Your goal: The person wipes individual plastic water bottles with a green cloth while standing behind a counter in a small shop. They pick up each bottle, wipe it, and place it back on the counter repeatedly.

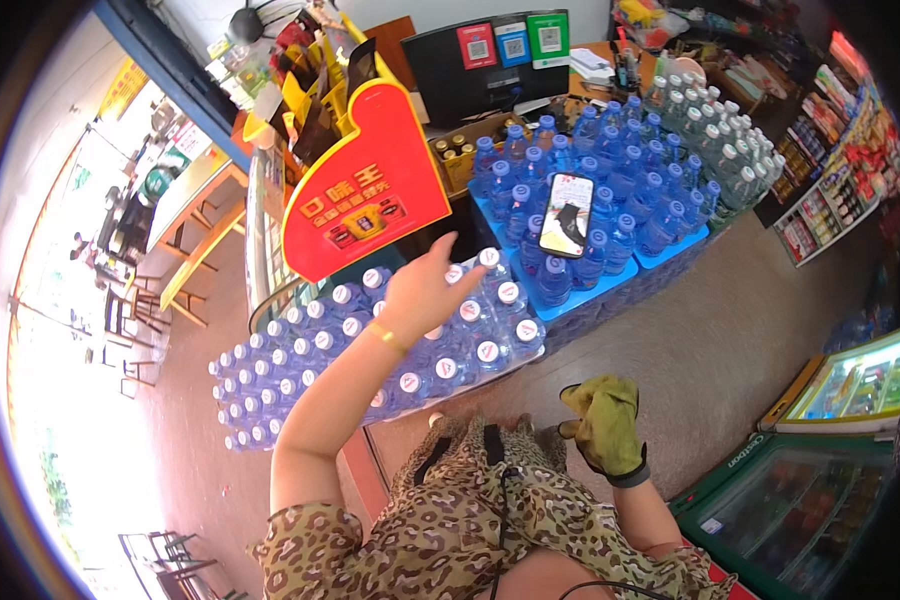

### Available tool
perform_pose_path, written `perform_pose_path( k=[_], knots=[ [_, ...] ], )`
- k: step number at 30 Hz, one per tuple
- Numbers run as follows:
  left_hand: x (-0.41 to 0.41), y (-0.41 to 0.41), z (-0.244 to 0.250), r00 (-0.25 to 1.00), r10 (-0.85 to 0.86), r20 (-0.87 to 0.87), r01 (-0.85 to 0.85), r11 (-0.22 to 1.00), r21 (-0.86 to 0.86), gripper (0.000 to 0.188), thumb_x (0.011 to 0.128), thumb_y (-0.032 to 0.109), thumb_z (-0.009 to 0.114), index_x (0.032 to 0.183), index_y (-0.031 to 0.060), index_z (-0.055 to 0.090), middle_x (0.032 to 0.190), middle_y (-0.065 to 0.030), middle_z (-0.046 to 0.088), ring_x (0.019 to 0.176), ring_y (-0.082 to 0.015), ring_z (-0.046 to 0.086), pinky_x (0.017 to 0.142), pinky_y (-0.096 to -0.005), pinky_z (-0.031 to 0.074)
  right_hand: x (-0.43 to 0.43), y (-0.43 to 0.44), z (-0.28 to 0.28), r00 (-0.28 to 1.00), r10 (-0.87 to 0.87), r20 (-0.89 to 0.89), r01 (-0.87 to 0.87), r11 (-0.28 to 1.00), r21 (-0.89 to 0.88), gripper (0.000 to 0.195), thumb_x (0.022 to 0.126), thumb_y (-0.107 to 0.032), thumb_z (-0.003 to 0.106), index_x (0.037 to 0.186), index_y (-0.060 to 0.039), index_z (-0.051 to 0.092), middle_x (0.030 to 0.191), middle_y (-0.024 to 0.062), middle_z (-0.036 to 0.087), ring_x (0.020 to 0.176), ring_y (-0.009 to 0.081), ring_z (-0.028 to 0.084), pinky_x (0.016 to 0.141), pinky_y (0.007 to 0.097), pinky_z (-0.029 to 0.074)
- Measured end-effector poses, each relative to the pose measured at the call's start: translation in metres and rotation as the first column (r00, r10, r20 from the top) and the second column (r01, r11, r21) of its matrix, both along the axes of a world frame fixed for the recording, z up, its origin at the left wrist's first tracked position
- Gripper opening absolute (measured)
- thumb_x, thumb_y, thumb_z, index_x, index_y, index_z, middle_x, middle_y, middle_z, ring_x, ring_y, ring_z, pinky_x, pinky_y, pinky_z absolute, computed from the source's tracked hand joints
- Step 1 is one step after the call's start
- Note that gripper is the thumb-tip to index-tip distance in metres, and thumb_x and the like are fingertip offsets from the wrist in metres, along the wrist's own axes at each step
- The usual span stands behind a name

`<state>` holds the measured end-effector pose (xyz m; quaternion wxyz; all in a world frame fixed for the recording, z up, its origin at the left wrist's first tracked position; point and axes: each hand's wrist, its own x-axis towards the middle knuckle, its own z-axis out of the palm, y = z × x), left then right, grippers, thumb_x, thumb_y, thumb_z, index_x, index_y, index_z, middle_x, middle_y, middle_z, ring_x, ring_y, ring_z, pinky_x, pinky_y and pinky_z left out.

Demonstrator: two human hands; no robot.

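My left hand [424, 289] is bare, with a gold-coloured band at the wrist. It is stretched over white-capped water bottles [445, 367], index finger and thumb apart, holding nothing I can make out. Whether it touches the caps cannot be told. A yellow-green work glove with a dark cuff covers my right hand [606, 424], held low over the floor at my right side. Its fingers look bent, and their inner side is hidden. Beyond my left hand, a smartphone [568, 215] with a lit screen lies across the tops of blue-capped bottles [652, 225].
A red and yellow display stand [367, 187] rises behind the bottles. A black monitor [487, 90] bears printed codes. White-capped bottles [735, 150] stand at far right. Green chest freezer [787, 510] is at lower right, snack shelves [832, 187] above. Wooden tables [187, 195] and stools lie left.
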<state>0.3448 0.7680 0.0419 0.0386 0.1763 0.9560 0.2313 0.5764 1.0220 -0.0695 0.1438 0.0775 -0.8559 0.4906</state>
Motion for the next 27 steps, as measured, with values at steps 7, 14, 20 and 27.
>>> perform_pose_path(
  k=[7, 14, 20, 27],
  knots=[
    [0.079, -0.158, -0.027, 0.911, 0.393, 0.128, -0.41, 0.896, 0.17, 0.051, 0.09, 0.033, 0.073, 0.128, 0.0006, 0.063, 0.094, -0.0116, 0.076, 0.079, -0.0225, 0.074, 0.073, -0.0337, 0.055, -0.017, -0.021, -0.042, 0.966, 0.104, 0.238, -0.094, 0.994, -0.053, 0.029, 0.084, -0.015, 0.074, 0.108, -0.0033, 0.061, 0.107, 0.0082, 0.062, 0.081, 0.0241, 0.057, 0.075, 0.0408, 0.044],
    [0.135, -0.225, -0.073, 0.852, 0.486, 0.197, -0.522, 0.757, 0.392, 0.038, 0.092, 0.019, 0.073, 0.123, -0.0019, 0.065, 0.088, -0.008, 0.074, 0.074, -0.013, 0.07, 0.068, -0.0268, 0.054, -0.097, -0.092, 0.088, 0.997, 0.06, -0.045, -0.058, 0.998, 0.033, 0.016, 0.081, -0.002, 0.065, 0.07, -0.0024, 0.054, 0.07, 0.0085, 0.053, 0.058, 0.0211, 0.054, 0.057, 0.0385, 0.04],
    [0.131, -0.231, -0.082, 0.924, 0.365, 0.115, -0.371, 0.781, 0.502, 0.034, 0.09, 0.014, 0.074, 0.119, -0.0021, 0.066, 0.087, -0.0108, 0.074, 0.076, -0.0168, 0.072, 0.07, -0.0291, 0.057, -0.165, -0.148, 0.111, 0.93, 0.05, -0.363, 0.091, 0.928, 0.361, 0.014, 0.082, -0.002, 0.068, 0.07, -0.0032, 0.061, 0.078, 0.0121, 0.066, 0.066, 0.027, 0.065, 0.057, 0.0407, 0.046],
    [0.14, -0.251, -0.092, 0.973, 0.226, 0.057, -0.223, 0.834, 0.504, 0.034, 0.088, 0.014, 0.075, 0.119, 0.0007, 0.067, 0.089, -0.01, 0.074, 0.079, -0.0195, 0.073, 0.071, -0.0307, 0.057, -0.231, -0.227, 0.042, 0.993, -0.072, -0.089, 0.105, 0.878, 0.468, 0.017, 0.094, -0.014, 0.057, 0.091, -0.0031, 0.069, 0.087, 0.0172, 0.071, 0.081, 0.0375, 0.067, 0.072, 0.0471, 0.052]
  ],
)
